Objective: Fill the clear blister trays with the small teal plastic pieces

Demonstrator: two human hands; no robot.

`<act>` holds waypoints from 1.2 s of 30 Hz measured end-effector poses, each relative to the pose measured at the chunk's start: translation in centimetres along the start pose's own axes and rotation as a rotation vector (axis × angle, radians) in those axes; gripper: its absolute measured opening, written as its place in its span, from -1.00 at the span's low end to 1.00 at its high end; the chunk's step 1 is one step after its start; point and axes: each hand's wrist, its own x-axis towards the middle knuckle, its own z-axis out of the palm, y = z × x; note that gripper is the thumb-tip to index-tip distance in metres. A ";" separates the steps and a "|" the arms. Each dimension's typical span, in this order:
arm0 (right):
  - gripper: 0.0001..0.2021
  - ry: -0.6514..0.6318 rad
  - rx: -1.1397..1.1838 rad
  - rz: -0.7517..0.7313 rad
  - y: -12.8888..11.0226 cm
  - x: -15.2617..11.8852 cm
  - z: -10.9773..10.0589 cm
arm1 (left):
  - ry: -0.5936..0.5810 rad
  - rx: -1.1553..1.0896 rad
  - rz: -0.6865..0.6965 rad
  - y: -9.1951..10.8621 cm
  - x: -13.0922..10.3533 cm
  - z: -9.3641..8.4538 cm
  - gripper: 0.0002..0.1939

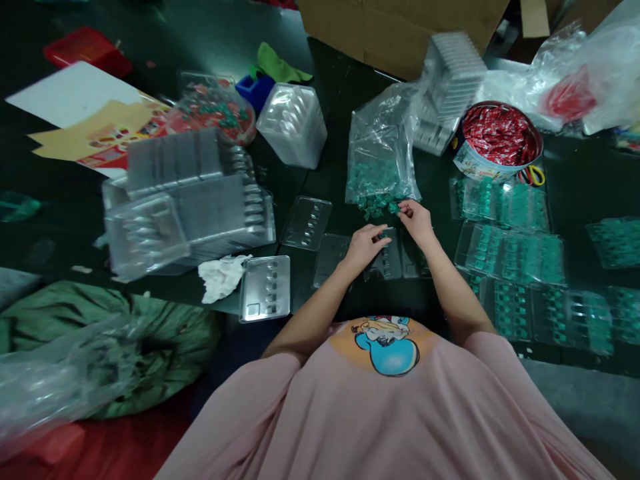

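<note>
My left hand (367, 245) rests over a clear plastic blister tray (393, 257), its thumb and fingers closed around a small green plastic piece that is mostly hidden. At the edge of a heap of green plastic pieces (375, 205), my right hand (417, 220) pinches one of them. The heap spills from the mouth of a clear plastic bag (383, 143). Another clear tray (332, 257) lies left of the one under my left hand, and part of a further tray (411, 257) shows beneath my right forearm.
Filled green trays (510, 250) lie in rows at right. Stacked clear trays (200, 200) stand at left, beside a crumpled tissue (223, 277). Farther back are a round tin (463, 163) of red wrapped pieces, yellow-handled scissors (537, 175) and a cardboard box (400, 33).
</note>
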 end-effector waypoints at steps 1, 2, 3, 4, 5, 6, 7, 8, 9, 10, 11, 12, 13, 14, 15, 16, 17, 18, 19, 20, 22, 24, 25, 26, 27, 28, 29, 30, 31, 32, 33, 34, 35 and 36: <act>-0.83 -0.013 0.163 0.046 -0.3 -0.7 0.2 | 0.059 -0.084 -0.019 0.1 0.1 0.0 -0.57; -0.80 -0.032 0.318 0.094 -0.7 -1.4 0.4 | 0.103 -0.165 -0.033 0.3 0.3 0.0 -0.53; -0.77 -0.054 0.449 0.143 -1.0 -2.1 0.6 | 0.131 -0.237 -0.042 0.4 0.4 0.1 -0.52; -0.73 -0.078 0.545 0.188 -1.4 -2.8 0.9 | 0.146 -0.294 -0.046 0.6 0.5 0.2 -0.54; -0.70 -0.099 0.607 0.227 -1.8 -3.4 1.1 | 0.155 -0.330 -0.049 0.7 0.5 0.2 -0.59; -0.68 -0.117 0.638 0.256 -2.1 -3.9 1.4 | 0.164 -0.348 -0.052 0.9 0.4 0.2 -0.64; -0.68 -0.128 0.649 0.274 -2.4 -4.4 1.6 | 0.173 -0.353 -0.055 1.0 0.4 0.2 -0.70; -0.67 -0.135 0.648 0.280 -2.6 -4.7 1.7 | 0.180 -0.351 -0.057 1.0 0.2 0.2 -0.74; -0.68 -0.139 0.640 0.279 -2.8 -5.0 1.8 | 0.185 -0.350 -0.059 1.1 0.1 0.2 -0.76; -0.68 -0.144 0.628 0.273 -2.9 -5.3 1.9 | 0.188 -0.350 -0.061 1.1 -0.1 0.1 -0.77; -0.69 -0.153 0.615 0.266 -3.0 -5.5 1.9 | 0.188 -0.348 -0.065 1.1 -0.3 0.0 -0.78; -0.69 -0.166 0.604 0.260 -3.1 -5.7 1.8 | 0.185 -0.339 -0.068 1.1 -0.4 -0.2 -0.78; -0.70 -0.180 0.598 0.257 -3.2 -5.9 1.7 | 0.179 -0.320 -0.072 1.1 -0.6 -0.4 -0.77; -0.70 -0.196 0.592 0.255 -3.2 -6.1 1.6 | 0.171 -0.292 -0.075 1.2 -0.8 -0.6 -0.77; -0.70 -0.214 0.585 0.253 -3.2 -6.3 1.3 | 0.160 -0.254 -0.076 1.2 -1.0 -0.9 -0.77; -0.69 -0.231 0.575 0.248 -3.2 -6.5 1.1 | 0.144 -0.212 -0.070 1.3 -1.2 -1.2 -0.77; -0.69 -0.239 0.559 0.241 -3.0 -6.6 0.8 | 0.127 -0.167 -0.056 1.4 -1.4 -1.5 -0.78; -0.69 -0.236 0.540 0.233 -2.9 -6.7 0.4 | 0.108 -0.125 -0.034 1.4 -1.6 -1.7 -0.79; -0.69 -0.222 0.522 0.229 -2.7 -6.9 0.1 | 0.086 -0.084 -0.004 1.4 -1.8 -1.9 -0.80; -0.69 -0.196 0.507 0.230 -2.4 -6.9 -0.3 | 0.058 -0.046 0.031 1.4 -2.1 -2.0 -0.81; -0.69 -0.131 0.488 0.250 -1.8 -7.1 -0.9 | -0.012 0.028 0.102 1.2 -2.5 -1.9 -0.82; -0.70 -0.095 0.480 0.269 -1.2 -7.1 -1.3 | -0.094 0.106 0.156 1.0 -2.9 -1.4 -0.81; -0.71 -0.088 0.476 0.275 -1.0 -7.2 -1.4 | -0.129 0.145 0.173 0.8 -3.0 -1.1 -0.81; -0.72 -0.084 0.473 0.277 -0.7 -7.2 -1.4 | -0.156 0.182 0.184 0.6 -3.1 -0.8 -0.82; -0.73 -0.084 0.469 0.276 -0.5 -7.2 -1.4 | -0.177 0.212 0.191 0.5 -3.1 -0.5 -0.84; -0.73 -0.082 0.464 0.272 -0.3 -7.3 -1.4 | -0.195 0.236 0.196 0.3 -3.1 -0.2 -0.85; -0.74 -0.079 0.457 0.262 -0.1 -7.2 -1.4 | -0.210 0.251 0.200 0.2 -3.0 0.0 -0.87; -0.75 -0.076 0.444 0.246 0.1 -7.2 -1.4 | -0.224 0.258 0.203 0.1 -3.0 0.1 -0.88; -0.76 -0.073 0.419 0.224 0.2 -7.1 -1.5 | -0.232 0.259 0.205 0.0 -3.0 0.2 -0.88; -0.78 -0.069 0.377 0.198 0.3 -7.0 -1.6 | -0.232 0.259 0.203 -0.1 -3.0 0.2 -0.88; -0.80 -0.059 0.316 0.167 0.4 -6.8 -1.8 | -0.225 0.261 0.196 -0.1 -3.0 0.2 -0.88; -0.82 -0.041 0.237 0.133 0.5 -6.5 -2.1 | -0.214 0.266 0.186 -0.2 -3.1 0.2 -0.88; -0.84 -0.017 0.145 0.095 0.5 -6.1 -2.4 | -0.203 0.274 0.173 -0.3 -3.2 0.3 -0.87; -0.85 0.011 0.051 0.055 0.5 -5.7 -2.6 | -0.197 0.285 0.159 -0.4 -3.2 0.3 -0.87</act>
